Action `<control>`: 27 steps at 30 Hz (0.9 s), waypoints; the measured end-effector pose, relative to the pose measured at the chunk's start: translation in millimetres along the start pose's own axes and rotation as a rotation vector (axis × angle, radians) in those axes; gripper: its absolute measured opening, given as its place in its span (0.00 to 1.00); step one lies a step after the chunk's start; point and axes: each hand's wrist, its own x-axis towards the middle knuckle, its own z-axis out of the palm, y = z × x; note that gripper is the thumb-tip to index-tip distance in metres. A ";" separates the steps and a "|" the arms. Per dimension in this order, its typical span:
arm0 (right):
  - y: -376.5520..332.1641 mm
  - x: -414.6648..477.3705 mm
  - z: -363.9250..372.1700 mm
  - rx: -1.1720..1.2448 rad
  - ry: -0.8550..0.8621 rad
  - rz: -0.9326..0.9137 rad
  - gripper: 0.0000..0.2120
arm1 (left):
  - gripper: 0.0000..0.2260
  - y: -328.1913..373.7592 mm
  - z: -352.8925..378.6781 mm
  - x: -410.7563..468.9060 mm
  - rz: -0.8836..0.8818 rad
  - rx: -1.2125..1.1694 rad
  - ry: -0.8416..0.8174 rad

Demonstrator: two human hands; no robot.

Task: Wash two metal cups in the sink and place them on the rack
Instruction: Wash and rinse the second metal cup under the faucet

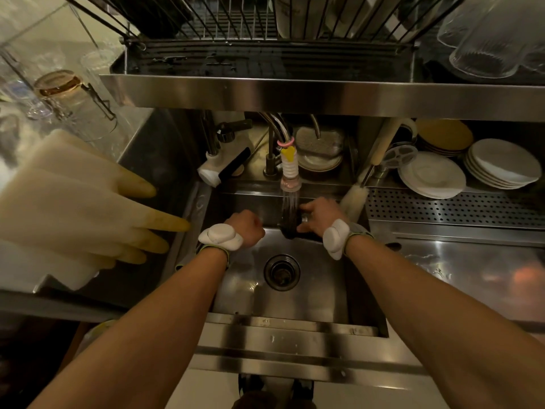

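Crowding sink (295, 302): gloves (88, 214), plates (432, 175), brush (355, 199).

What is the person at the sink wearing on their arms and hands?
Both forearms are bare, with no sleeves in view, and the hands wear no gloves. Each wrist carries a pale, rounded, pebble-shaped device: one on the left wrist and one on the right wrist. Each sits on a narrow strap with a greenish-yellow edge. No rings or cables are visible.
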 end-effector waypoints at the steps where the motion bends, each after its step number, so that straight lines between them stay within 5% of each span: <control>1: -3.5 -0.7 -2.3 -0.079 -0.006 -0.012 0.25 | 0.14 0.1 -0.2 -0.5 0.000 -0.006 0.001; 7: -23.0 -1.8 -13.6 -0.587 -0.034 -0.130 0.23 | 0.14 -1.0 -2.9 -5.4 0.006 -0.028 0.003; 18: -34.9 -5.4 -10.1 -0.800 0.001 -0.214 0.11 | 0.16 -8.6 -2.0 -8.2 0.014 -0.028 0.002; 23: -30.8 -1.9 -13.4 -0.689 -0.029 -0.149 0.16 | 0.18 -10.1 1.1 -5.4 0.016 -0.035 -0.006; 27: -14.8 7.0 -1.6 -0.272 0.000 0.004 0.20 | 0.19 -11.0 7.2 1.0 0.003 -0.041 -0.042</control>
